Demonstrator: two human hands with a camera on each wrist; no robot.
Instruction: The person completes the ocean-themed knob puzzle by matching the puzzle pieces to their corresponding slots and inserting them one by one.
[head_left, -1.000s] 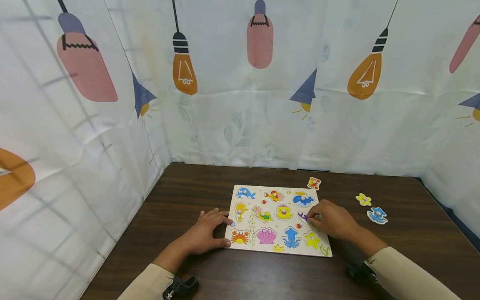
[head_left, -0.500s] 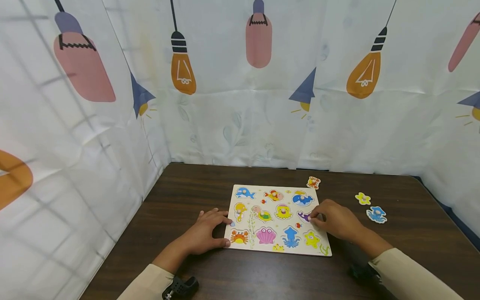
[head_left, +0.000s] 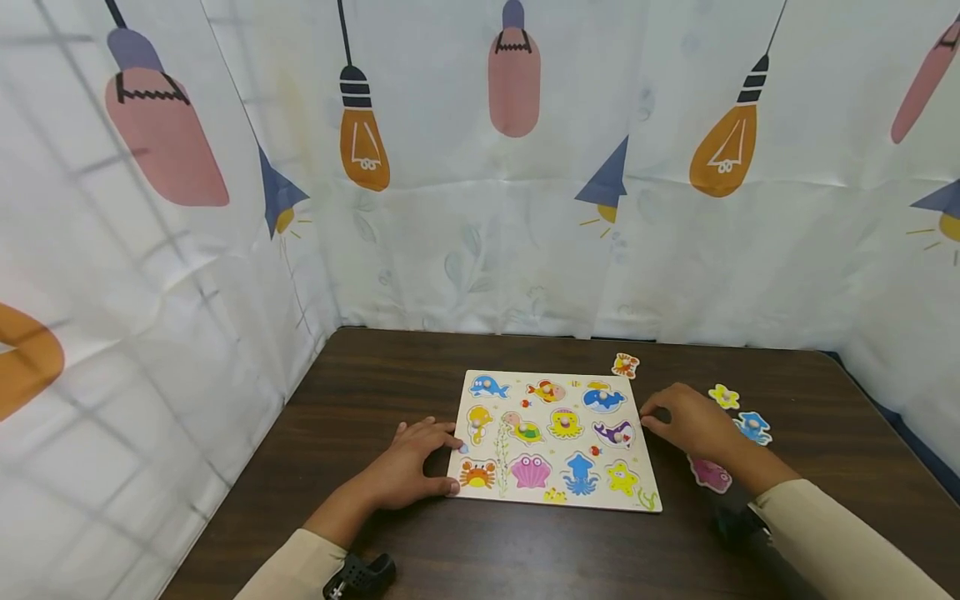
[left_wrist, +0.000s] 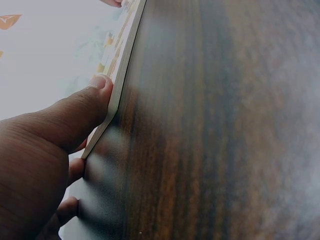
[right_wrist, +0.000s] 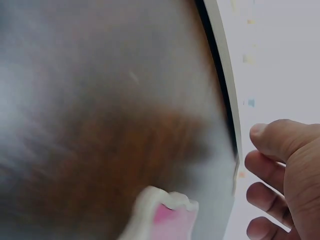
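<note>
A wooden peg puzzle board printed with sea animals lies flat on the table. My left hand rests at its left side, thumb on the near corner and fingertips at the edge; the left wrist view shows the thumb pressing on the board's rim. A purple whale piece lies in its place near the right edge. Just off that edge hovers my right hand, fingers loosely bent, holding nothing in the right wrist view. Partly under its wrist is a pink puzzle piece.
To the right lie a yellow flower-shaped piece and a blue sea-animal piece. An orange crab piece sits beyond the board's far right corner. Behind the dark wooden table hangs a patterned white curtain.
My right hand has let go of the purple whale piece and moved right, off the board. The pink piece has come into sight below its wrist. The left hand stays put.
</note>
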